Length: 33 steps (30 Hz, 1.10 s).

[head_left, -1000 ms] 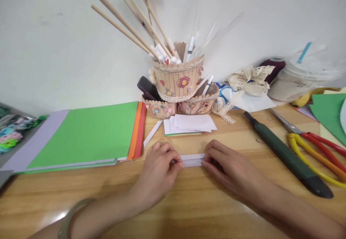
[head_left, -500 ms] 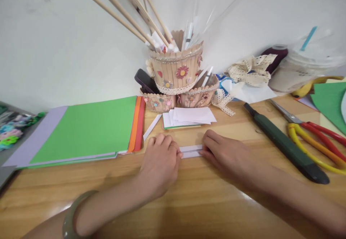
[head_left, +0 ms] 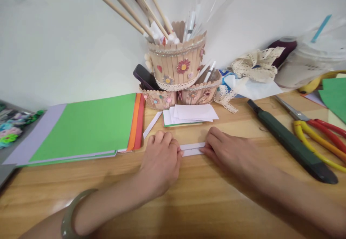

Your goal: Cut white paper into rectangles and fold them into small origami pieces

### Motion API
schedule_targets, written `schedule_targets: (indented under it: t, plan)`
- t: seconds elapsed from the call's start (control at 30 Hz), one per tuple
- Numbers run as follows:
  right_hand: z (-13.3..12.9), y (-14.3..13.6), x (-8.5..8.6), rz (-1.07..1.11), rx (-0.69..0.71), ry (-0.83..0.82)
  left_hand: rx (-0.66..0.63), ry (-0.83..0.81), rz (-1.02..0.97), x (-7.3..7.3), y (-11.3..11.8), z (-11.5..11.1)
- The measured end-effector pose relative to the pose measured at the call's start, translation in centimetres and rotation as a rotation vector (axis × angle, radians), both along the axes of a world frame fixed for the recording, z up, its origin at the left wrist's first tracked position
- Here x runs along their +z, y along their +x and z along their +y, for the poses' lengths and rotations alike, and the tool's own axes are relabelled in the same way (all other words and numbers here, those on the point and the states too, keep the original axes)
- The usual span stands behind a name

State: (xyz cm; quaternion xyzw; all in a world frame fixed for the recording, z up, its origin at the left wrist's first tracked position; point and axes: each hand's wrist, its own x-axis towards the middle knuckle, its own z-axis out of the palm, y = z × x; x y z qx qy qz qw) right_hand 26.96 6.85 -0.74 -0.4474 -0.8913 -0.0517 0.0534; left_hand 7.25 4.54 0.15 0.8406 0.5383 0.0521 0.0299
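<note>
A small strip of white paper [head_left: 193,148] with a lengthwise crease or fold lies on the wooden table between my hands. My left hand [head_left: 161,161] is closed on its left end, fingers curled. At the opposite end, the thumb and fingers of my right hand [head_left: 223,150] pinch the paper. Just behind sits a pile of white paper slips [head_left: 193,113] with a green sheet beneath. A narrow folded white strip [head_left: 152,125] lies slantwise to the left of that pile.
Coloured sheets [head_left: 89,127] are stacked at left. Behind stand craft-stick holders [head_left: 177,62] with dowels and pens. To the right lie a dark green cutter [head_left: 292,141], scissors [head_left: 305,122] with red and yellow handles, lace [head_left: 256,64] and a plastic cup [head_left: 310,62].
My right hand has slid slightly to the right along the paper strip, showing a little more of it. The left hand stays in place. The camera view has shifted a little.
</note>
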Motion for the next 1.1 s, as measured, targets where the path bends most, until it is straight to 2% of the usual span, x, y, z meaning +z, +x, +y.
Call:
schedule_targets:
  t: [0.13,0.43,0.53,0.6,0.67,0.77,0.87,0.93,1.1]
  plan:
    - [-0.3,-0.1,0.1,0.019,-0.007,0.031,-0.012,0.035,0.063,-0.1,0.2,0.0]
    - [-0.6,0.0,-0.2,0.16,-0.045,0.007,0.02,0.081,0.066,-0.4,-0.3,-0.2]
    - [-0.6,0.1,0.0,0.196,0.052,0.044,0.019,0.135,-0.015,-0.6,-0.5,-0.2]
    - [-0.6,0.2,0.3,0.167,0.18,0.044,-0.042,0.218,-0.077,-0.7,-0.7,-0.1]
    - [-0.7,0.3,0.6,0.129,0.277,0.033,-0.166,0.305,-0.1,-0.8,-1.0,0.0]
    - [-0.7,0.5,0.7,0.109,0.34,0.06,-0.34,0.414,-0.106,-1.0,-1.5,0.1]
    - [-0.9,0.7,0.5,0.096,0.398,0.077,-0.46,0.495,-0.053,-1.2,-1.7,-0.3]
    - [-1.2,0.9,0.4,0.108,0.396,0.07,-0.492,0.528,0.026,-1.4,-1.5,-0.8]
    - [-2.0,1.1,0.1,0.155,0.313,0.036,-0.449,0.514,0.183,-1.5,-1.1,-1.9]
